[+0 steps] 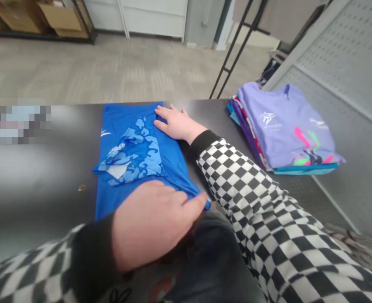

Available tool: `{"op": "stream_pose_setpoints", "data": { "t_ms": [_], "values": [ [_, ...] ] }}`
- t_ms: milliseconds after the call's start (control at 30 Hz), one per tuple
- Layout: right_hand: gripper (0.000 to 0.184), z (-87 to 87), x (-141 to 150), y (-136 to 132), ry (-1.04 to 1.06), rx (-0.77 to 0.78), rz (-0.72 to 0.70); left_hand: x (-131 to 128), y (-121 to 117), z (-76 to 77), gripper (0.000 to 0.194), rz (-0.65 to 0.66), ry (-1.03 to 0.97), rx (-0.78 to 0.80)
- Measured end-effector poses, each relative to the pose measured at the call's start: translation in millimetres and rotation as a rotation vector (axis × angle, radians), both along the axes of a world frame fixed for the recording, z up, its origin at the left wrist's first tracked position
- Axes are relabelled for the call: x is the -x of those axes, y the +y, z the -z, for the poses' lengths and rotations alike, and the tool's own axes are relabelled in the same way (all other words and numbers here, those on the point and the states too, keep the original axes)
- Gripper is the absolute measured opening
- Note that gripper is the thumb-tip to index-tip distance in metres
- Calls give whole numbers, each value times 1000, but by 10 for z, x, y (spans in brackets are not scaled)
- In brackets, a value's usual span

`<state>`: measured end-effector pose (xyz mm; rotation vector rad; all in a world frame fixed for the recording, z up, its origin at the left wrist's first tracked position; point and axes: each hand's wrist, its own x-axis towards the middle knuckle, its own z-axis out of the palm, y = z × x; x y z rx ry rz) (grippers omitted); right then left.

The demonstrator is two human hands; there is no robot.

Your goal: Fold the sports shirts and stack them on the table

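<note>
A blue shirt (132,143) with a lighter blue wave print and a small white logo lies partly folded on the dark table. At its near right corner, my left hand (157,219) is closed on the fabric, pulling a fold tight beside the thumb. My right hand (179,123) rests flat on the far right edge of the shirt, fingers spread. A sleeve, folded in, lies across the shirt's middle. The lower near edge is hidden behind my left hand.
To the right stands a stack of folded shirts (286,122), a lilac one on top. A grey perforated panel (346,84) rises behind it. The dark table (62,168) extends left, with a pixelated patch. Cardboard boxes (62,19) sit on a rack across the floor.
</note>
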<state>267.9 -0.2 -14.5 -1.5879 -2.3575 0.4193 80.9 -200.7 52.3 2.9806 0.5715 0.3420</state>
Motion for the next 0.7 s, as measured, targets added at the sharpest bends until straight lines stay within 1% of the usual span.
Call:
{"op": "stream_pose_setpoints", "data": {
  "t_ms": [33, 67, 100, 167, 200, 267, 333, 367, 433, 500, 567, 633, 700],
  "values": [
    [60, 12, 3, 3, 8, -13, -2, -126, -142, 35, 38, -20, 71, 20],
    [59, 22, 6, 5, 13, -24, -2, -230, -235, 79, 39, -45, 129, 35],
    [58, 29, 8, 5, 15, -33, -2, -310, -289, 124, 36, -72, 165, 41],
    [56, 30, 12, 0, 19, -46, -1, -382, -332, 192, 20, -92, 190, 37],
    [56, 24, 14, -4, 19, -50, -2, -373, -350, 211, 15, -91, 179, 36],
    [55, 6, 22, -12, 17, -54, -6, -277, -426, 234, 18, -99, 117, 50],
    [55, -15, 34, -18, 14, -58, -8, -110, -567, 265, 19, -154, -11, 114],
    [55, -25, 39, -21, 12, -58, -9, -18, -653, 292, 19, -209, -97, 174],
    [54, -40, 47, -26, 10, -54, -9, 147, -823, 365, 19, -380, -298, 365],
    [54, -46, 46, -30, 11, -50, -5, 247, -961, 443, 23, -603, -515, 656],
    [53, -45, 39, -33, 16, -57, -2, 264, -1057, 500, 26, -799, -747, 976],
    [52, -39, 30, -33, 23, -71, -2, 220, -1128, 535, 39, -920, -969, 1255],
    [52, -31, 22, -31, 34, -80, 2, 156, -1202, 573, 51, -973, -1113, 1470]
  ]
}}
